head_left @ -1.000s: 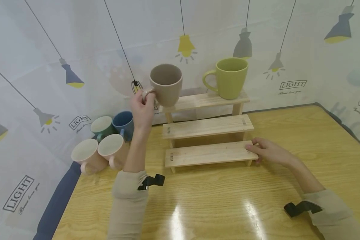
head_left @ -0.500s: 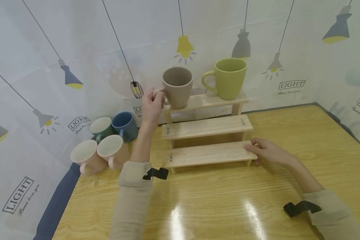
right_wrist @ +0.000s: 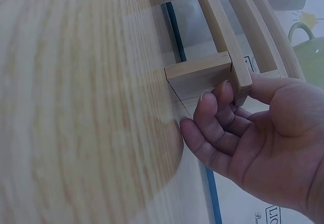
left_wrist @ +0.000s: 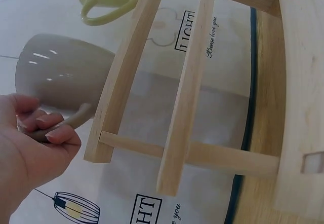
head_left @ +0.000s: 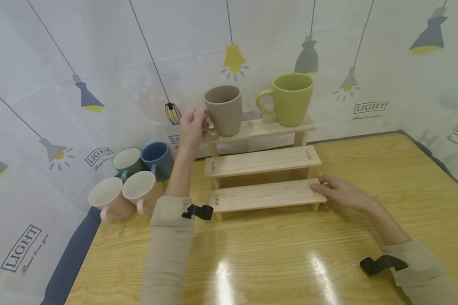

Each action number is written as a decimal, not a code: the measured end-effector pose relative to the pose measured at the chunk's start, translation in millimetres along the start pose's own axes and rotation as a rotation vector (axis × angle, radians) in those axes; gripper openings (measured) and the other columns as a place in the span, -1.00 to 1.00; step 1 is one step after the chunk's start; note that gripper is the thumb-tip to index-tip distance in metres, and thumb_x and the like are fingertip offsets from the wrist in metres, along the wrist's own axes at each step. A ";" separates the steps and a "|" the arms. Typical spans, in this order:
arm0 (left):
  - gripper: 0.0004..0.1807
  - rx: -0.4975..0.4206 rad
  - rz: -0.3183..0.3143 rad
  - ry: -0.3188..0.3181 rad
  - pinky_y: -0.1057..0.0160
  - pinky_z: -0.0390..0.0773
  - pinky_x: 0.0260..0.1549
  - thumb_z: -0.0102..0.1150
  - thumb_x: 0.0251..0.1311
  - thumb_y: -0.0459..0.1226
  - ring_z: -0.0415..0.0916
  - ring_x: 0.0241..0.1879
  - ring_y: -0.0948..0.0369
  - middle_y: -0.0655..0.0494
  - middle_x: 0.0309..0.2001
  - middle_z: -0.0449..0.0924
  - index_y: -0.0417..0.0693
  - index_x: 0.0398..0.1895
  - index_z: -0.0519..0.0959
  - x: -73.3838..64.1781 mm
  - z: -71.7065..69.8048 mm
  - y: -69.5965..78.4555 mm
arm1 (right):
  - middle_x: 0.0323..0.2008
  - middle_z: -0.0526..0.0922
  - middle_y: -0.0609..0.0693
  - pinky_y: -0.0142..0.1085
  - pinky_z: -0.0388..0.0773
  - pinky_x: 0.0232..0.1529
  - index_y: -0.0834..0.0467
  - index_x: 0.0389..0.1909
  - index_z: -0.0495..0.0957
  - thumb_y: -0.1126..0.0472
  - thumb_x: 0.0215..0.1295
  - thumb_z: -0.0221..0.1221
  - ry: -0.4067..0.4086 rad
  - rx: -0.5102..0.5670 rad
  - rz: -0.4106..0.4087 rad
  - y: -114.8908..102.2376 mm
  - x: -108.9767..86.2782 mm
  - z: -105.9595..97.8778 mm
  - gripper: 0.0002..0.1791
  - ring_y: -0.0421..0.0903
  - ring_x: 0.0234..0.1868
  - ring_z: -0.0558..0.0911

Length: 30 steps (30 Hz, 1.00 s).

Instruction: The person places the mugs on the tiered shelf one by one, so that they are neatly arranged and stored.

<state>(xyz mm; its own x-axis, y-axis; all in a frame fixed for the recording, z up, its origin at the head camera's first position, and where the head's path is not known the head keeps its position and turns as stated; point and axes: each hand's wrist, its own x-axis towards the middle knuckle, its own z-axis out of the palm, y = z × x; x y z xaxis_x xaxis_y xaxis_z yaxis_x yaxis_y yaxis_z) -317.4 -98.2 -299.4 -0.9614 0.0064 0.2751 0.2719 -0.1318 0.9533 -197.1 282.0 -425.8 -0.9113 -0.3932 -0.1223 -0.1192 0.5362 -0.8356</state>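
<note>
A taupe mug stands upright at the left end of the top tier of a three-tier wooden shelf. My left hand holds it by the handle; in the left wrist view the fingers curl round the mug handle. Right of it on that tier is a lime-green mug, its handle to the left. My right hand grips the right end of the lowest tier. From the right wrist, the thumb lies over the board end and the fingers curl below it.
Left of the shelf, several mugs cluster on the wooden table: a green mug, a blue mug and two pale pink mugs, one nearest the table's left edge. A lamp-printed cloth hangs behind.
The left hand has carried the taupe mug rightward onto the top tier, with a slight shift left at the end. The right hand keeps its grip on the lowest tier.
</note>
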 end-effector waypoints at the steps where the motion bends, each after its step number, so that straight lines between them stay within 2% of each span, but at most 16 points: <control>1: -0.71 0.012 0.001 0.017 0.39 0.11 -0.62 -0.06 0.38 -0.39 0.12 -0.60 0.30 0.19 -0.61 0.21 0.02 -0.52 0.21 0.4 0.8 -0.3 | -0.55 0.43 0.04 -0.19 0.54 -0.23 0.35 -0.01 0.30 0.03 0.60 -0.04 0.002 -0.004 0.000 0.0 0.2 0.0 -0.60 -0.01 -0.36 0.68; 5: -0.73 0.077 0.017 0.102 0.41 0.16 -0.65 -0.05 0.39 -0.40 0.17 -0.61 0.30 0.15 -0.56 0.25 0.03 -0.45 0.19 0.9 5.3 -2.4 | -0.58 0.42 0.03 -0.19 0.55 -0.29 0.33 -0.06 0.29 0.04 0.60 -0.03 0.002 0.003 -0.002 1.2 1.2 0.0 -0.63 0.01 -0.38 0.68; 9: -0.78 0.172 0.025 0.175 0.39 0.22 -0.52 -0.04 0.42 -0.36 0.19 -0.49 0.31 0.17 -0.43 0.21 0.05 -0.38 0.21 2.9 10.4 -4.8 | -0.60 0.42 0.03 -0.19 0.56 -0.31 0.33 -0.07 0.28 0.05 0.60 -0.03 -0.002 0.015 -0.004 1.7 1.5 -0.1 -0.64 0.02 -0.39 0.68; 13: -0.79 0.229 0.009 0.204 0.38 0.21 -0.40 -0.05 0.46 -0.31 0.16 -0.40 0.31 0.17 -0.36 0.17 0.06 -0.35 0.21 7.8 12.9 -5.4 | -0.60 0.41 0.03 -0.19 0.56 -0.30 0.33 -0.07 0.28 0.05 0.60 -0.03 -0.005 0.018 -0.004 1.1 1.4 -0.2 -0.64 0.03 -0.39 0.68; 18: -0.74 0.235 -0.004 0.190 0.37 0.19 -0.46 -0.05 0.48 -0.30 0.13 -0.46 0.31 0.16 -0.39 0.14 0.06 -0.39 0.17 13.2 12.8 -5.6 | -0.58 0.41 0.02 -0.19 0.57 -0.29 0.34 -0.04 0.29 0.04 0.60 -0.03 -0.001 0.010 -0.008 0.9 1.5 -0.5 -0.63 0.01 -0.38 0.68; 23: -0.72 0.214 -0.001 0.144 0.38 0.22 -0.46 -0.07 0.48 -0.33 0.22 -0.43 0.30 0.16 -0.41 0.17 0.05 -0.42 0.17 17.7 10.9 -6.4 | -0.58 0.42 0.04 -0.18 0.57 -0.27 0.34 -0.03 0.30 0.05 0.60 -0.03 0.005 0.002 -0.015 2.1 1.6 -1.2 -0.63 0.01 -0.38 0.69; 30: -0.72 0.196 -0.061 0.105 0.39 0.26 -0.44 -0.04 0.48 -0.31 0.30 -0.38 0.27 0.15 -0.38 0.28 0.05 -0.44 0.19 23.5 9.2 -8.7 | -0.56 0.42 0.04 -0.16 0.58 -0.25 0.35 0.00 0.29 0.04 0.60 -0.03 0.001 0.005 -0.002 2.7 1.5 -0.7 -0.62 0.01 -0.36 0.69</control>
<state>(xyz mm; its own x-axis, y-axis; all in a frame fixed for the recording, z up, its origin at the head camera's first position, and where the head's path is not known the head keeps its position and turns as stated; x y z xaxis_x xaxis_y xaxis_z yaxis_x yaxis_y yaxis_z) -341.9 -87.8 -300.1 -0.9726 -0.0964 0.2116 0.2065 0.0608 0.9766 -199.1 283.4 -427.9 -0.9116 -0.3931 -0.1199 -0.1189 0.5315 -0.8387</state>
